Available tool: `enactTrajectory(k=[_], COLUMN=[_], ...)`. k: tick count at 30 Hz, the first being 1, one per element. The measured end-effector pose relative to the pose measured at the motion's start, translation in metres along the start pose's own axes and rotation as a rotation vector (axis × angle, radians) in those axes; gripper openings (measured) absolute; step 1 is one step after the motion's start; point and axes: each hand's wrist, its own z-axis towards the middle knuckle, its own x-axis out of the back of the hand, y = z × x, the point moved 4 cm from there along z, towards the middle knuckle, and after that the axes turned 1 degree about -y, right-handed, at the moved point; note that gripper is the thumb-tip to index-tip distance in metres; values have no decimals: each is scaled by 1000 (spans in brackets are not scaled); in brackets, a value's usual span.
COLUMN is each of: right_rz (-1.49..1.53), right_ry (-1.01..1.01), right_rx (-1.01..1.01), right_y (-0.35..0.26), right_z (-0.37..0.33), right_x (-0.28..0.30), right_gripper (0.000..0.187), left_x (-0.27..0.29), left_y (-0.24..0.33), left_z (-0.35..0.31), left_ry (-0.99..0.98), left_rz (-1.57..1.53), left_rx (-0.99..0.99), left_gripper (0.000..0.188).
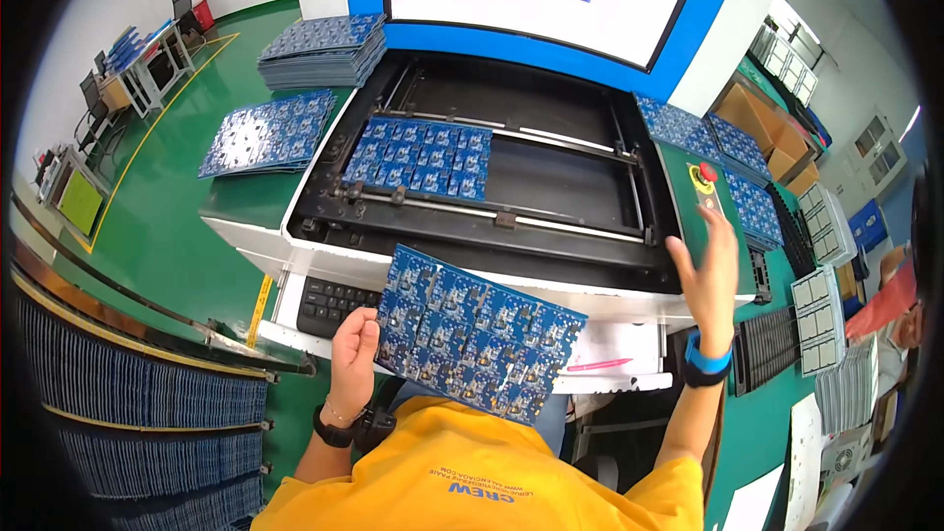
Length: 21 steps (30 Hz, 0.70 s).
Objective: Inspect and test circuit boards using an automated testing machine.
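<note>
Pinching a board [477,334] by its left edge, our left hand [354,349] showed its thumb on the near face; its other fingers were mostly hidden. The board was blue, tilted, in front of our yellow shirt [472,472]. Our right hand [710,270] was raised, fingers spread, near the red button [707,173]; we couldn't tell if a fingertip touched the panel under it. We wore a black band [334,428] on the left wrist, blue and black ones [706,364] on the right.

Ahead of us, a second board [418,157] lay flat on the left part of the black bed [570,187], between rails. Behind that was a lit screen [472,0]. Left of the bed, we had two stacks [320,44] [265,133]; more boards [678,126] lay around the button. A keyboard [329,305] and pink pen [600,366] sat on the white shelf [634,344]. Lower left, a rack [162,393] held blue pieces on edge.
</note>
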Motion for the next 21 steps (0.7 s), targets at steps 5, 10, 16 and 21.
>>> enactTrajectory(k=[5,10,16,21], right_rz=[19,5,69,69], right_ry=[-68,-98,-212,145], right_rx=[-233,-229,-373,-195], right_y=[79,70,74,33], right_z=[-61,-42,-16,-39], right_x=[-10,-6,-7,17], right_gripper=[36,33,26,25], left_x=[-25,-38,-39,-31], left_y=[-8,-13,-12,-15], left_z=[15,19,17,2], left_ry=[-80,-86,-83,-92], left_rz=[3,5,0,-27], left_rx=[15,-8,23,50], left_gripper=[19,19,19,17])
